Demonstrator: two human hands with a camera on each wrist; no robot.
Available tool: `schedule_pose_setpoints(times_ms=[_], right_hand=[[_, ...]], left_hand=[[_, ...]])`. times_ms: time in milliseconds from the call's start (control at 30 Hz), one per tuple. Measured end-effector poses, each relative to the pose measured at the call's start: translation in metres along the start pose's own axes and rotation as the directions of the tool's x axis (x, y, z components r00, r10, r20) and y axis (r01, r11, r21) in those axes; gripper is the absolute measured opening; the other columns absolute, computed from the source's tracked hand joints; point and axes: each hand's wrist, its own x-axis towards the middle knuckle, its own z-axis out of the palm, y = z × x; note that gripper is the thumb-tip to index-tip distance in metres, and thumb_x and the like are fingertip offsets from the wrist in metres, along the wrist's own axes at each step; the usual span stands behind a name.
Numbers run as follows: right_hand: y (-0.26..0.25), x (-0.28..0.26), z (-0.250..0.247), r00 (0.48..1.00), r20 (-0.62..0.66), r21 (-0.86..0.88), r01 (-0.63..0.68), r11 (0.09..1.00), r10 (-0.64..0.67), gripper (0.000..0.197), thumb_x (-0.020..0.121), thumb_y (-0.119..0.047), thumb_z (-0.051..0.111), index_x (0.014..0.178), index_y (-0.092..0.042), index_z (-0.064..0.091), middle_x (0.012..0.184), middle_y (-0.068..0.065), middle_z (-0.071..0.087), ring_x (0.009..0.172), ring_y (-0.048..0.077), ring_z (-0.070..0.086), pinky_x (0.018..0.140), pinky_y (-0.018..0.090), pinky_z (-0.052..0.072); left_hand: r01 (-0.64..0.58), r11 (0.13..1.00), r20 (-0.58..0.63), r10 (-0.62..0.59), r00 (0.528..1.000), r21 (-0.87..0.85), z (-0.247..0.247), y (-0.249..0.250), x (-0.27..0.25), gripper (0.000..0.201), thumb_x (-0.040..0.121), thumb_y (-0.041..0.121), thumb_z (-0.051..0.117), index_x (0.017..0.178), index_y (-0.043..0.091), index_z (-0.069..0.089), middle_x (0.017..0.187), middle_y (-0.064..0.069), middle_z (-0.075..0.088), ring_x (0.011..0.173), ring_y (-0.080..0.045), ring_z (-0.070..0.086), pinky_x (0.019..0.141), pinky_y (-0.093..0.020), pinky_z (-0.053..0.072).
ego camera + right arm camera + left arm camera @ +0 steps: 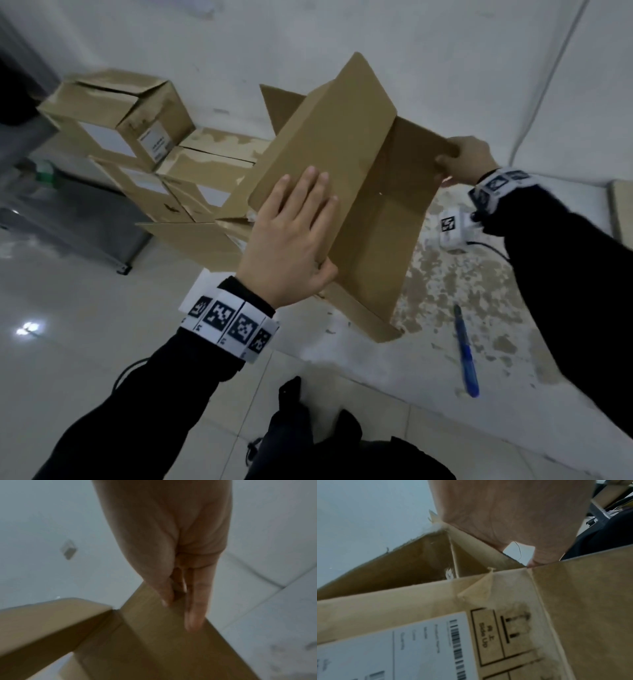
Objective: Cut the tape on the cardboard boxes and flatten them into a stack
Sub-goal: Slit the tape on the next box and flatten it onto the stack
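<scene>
The opened box (359,192) is held up in the air over the floor (85,325). The left hand (291,240) lies flat, fingers spread, on one flap. The right hand (467,159) pinches the far flap's edge. More boxes (137,137) stand behind; a blue cutter (466,353) lies on the floor.

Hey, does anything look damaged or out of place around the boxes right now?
Yes. The floor under the opened box is blotchy, its surface flaking in patches. The stacked boxes by the wall have scuffed, peeling tops. A blue cutter lies loose on the floor, near the person's feet.
</scene>
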Motion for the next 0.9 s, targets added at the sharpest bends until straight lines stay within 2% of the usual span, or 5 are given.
schedule_pose_setpoints(times_ms=[67, 200, 300, 600, 900], right_hand=[[0.013, -0.004, -0.007, 0.995, -0.091, 0.108, -0.026, 0.994, 0.035, 0.022, 0.093, -0.012, 0.054, 0.112, -0.001, 0.056, 0.099, 0.019, 0.062, 0.069, 0.021, 0.068, 0.051, 0.012, 0.053], [0.01, -0.076, 0.008, 0.975, -0.222, 0.522, 0.092, 0.848, 0.031, 0.054, 0.094, -0.045, 0.05, 0.14, -0.022, 0.033, 0.135, 0.01, 0.047, 0.113, 0.023, 0.057, 0.091, 0.037, 0.052], [0.0, -0.176, 0.049, 0.994, 0.005, 0.796, 0.061, 0.602, -0.108, 0.045, 0.092, -0.055, 0.034, 0.133, -0.037, 0.04, 0.133, 0.0, 0.055, 0.119, 0.017, 0.056, 0.097, 0.034, 0.049], [-0.002, -0.188, 0.127, 0.93, -0.153, 0.729, -0.122, 0.673, 0.335, 0.015, 0.092, -0.021, 0.059, 0.099, -0.034, 0.059, 0.101, -0.008, 0.068, 0.096, 0.015, 0.066, 0.083, 0.038, 0.055], [0.062, -0.146, 0.156, 0.797, -0.091, 0.424, -0.512, 0.747, 0.597, 0.05, 0.09, -0.027, 0.061, 0.134, -0.007, 0.046, 0.129, 0.011, 0.054, 0.12, 0.029, 0.051, 0.097, 0.037, 0.042]], left_hand=[[-0.028, 1.0, -0.018, 0.028, 0.999, -0.01, 0.003, -0.002, 0.001, 0.073, 0.073, 0.047, 0.048, 0.133, 0.006, 0.053, 0.149, -0.019, 0.036, 0.142, -0.033, 0.027, 0.116, -0.049, 0.017], [-0.041, 0.999, -0.066, 0.04, 0.997, -0.016, 0.009, -0.004, 0.019, 0.072, 0.072, 0.046, 0.048, 0.131, 0.005, 0.055, 0.148, -0.019, 0.038, 0.141, -0.033, 0.03, 0.115, -0.05, 0.017], [-0.06, 0.998, -0.076, 0.057, 0.995, -0.03, 0.018, -0.002, 0.05, 0.072, 0.072, 0.046, 0.047, 0.13, 0.004, 0.055, 0.146, -0.021, 0.04, 0.139, -0.035, 0.032, 0.114, -0.05, 0.016], [-0.226, 0.968, 0.17, 0.242, 0.955, -0.109, 0.074, 0.007, 0.141, 0.103, 0.074, 0.083, -0.006, 0.146, 0.021, 0.035, 0.159, -0.016, 0.009, 0.147, -0.029, 0.001, 0.119, -0.047, -0.003], [-0.466, 0.884, 0.47, 0.433, 0.769, -0.051, 0.177, 0.04, 0.14, 0.095, 0.083, 0.076, 0.034, 0.153, 0.017, 0.004, 0.158, -0.017, -0.013, 0.145, -0.034, -0.013, 0.115, -0.046, -0.014]])
